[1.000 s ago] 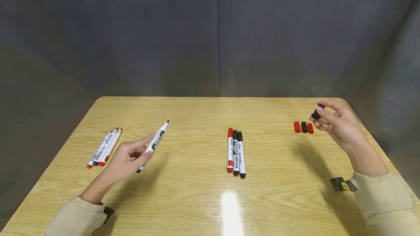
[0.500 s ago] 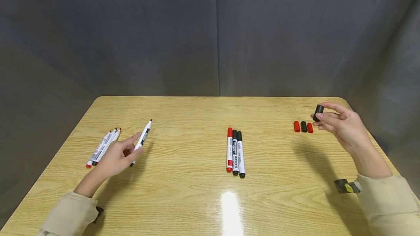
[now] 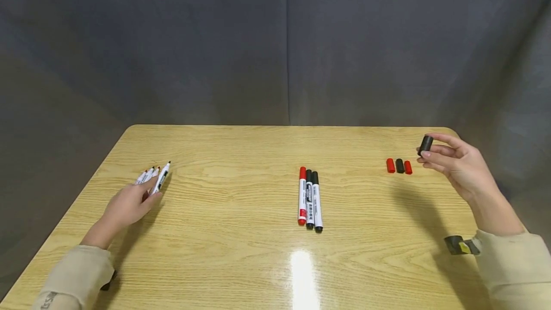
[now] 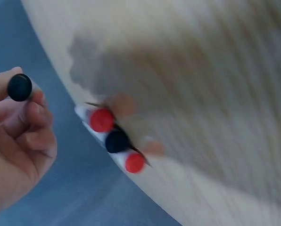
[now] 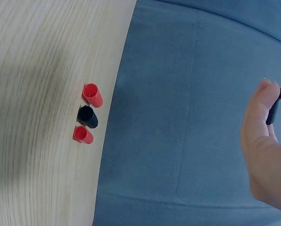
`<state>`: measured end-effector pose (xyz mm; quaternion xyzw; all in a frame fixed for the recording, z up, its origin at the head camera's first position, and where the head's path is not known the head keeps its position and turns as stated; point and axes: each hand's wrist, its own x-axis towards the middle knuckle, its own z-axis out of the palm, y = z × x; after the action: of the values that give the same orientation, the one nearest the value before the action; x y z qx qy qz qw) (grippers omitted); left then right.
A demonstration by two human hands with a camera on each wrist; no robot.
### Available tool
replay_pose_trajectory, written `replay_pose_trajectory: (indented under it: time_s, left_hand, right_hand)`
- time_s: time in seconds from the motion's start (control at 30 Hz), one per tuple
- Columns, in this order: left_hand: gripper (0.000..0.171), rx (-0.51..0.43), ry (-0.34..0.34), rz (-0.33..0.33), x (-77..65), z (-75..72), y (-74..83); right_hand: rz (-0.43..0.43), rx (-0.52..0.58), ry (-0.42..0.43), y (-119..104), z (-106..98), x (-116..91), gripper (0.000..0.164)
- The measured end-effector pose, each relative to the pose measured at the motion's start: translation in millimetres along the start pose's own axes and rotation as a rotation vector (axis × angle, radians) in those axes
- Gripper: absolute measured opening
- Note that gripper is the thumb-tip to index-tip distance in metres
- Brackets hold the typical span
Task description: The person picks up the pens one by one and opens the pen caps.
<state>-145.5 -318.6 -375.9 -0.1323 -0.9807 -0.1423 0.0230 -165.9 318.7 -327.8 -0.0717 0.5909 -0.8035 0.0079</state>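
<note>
My left hand (image 3: 129,204) pinches an uncapped black whiteboard marker (image 3: 161,177), tip pointing away, above the table's left side. Beside and partly under that hand lie uncapped markers (image 3: 146,175); the left wrist view shows their two red ends and one black end (image 4: 117,141). At the far right, my right hand (image 3: 467,169) holds a black marker cap (image 3: 425,145) between thumb and fingers, raised off the table. Just left of it lie a red cap (image 3: 390,165), a black cap (image 3: 400,166) and another red cap (image 3: 408,167) in a row.
Near the middle of the wooden table (image 3: 241,252), a capped red marker (image 3: 302,200) and two capped black markers (image 3: 310,204) lie side by side. A dark cloth (image 3: 215,47) hangs behind the table's far edge.
My left hand has moved left with the black marker, from open table to beside the uncapped markers. The right hand has shifted slightly right, and the cap has turned in its fingers.
</note>
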Motion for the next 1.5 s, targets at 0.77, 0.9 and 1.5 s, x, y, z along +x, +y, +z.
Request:
replay_pose_trajectory:
  time_s: [0.77, 0.9, 1.5]
  left_hand:
    - [0.055, 0.241, -0.096, -0.121, 2.5, 3.1, -13.1]
    - [0.056, 0.198, -0.035, -0.138, 0.8, -2.7, -7.9]
    - [0.038, 0.026, 0.354, 0.088, -9.2, -16.6, 39.9]
  right_hand:
    - [0.035, -0.016, 0.005, -2.4, -7.2, 0.0, 0.04]
    - [0.034, -0.036, 0.002, -1.4, -9.4, 0.3, 0.04]
    - [0.141, -0.257, -0.051, 13.5, -39.1, 18.2, 0.036]
